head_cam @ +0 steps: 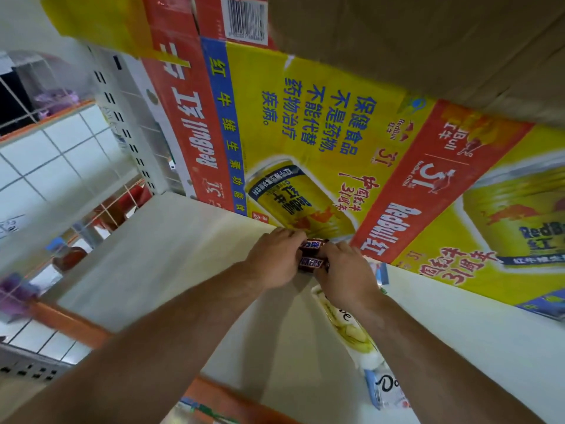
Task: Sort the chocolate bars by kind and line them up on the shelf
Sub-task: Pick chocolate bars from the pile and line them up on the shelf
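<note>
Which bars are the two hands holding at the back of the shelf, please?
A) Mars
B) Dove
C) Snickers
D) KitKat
C: the left hand and right hand grip brown Snickers bars whose wrappers show that name, while the Dove bars lie loose on the shelf nearer the camera.

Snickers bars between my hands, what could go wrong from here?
1. The Snickers bars are held only at their ends by the left hand and right hand; one might slip and land crooked.
2. The right forearm passes over the Dove bars on the shelf; pulling back could drag them out of line.
</note>
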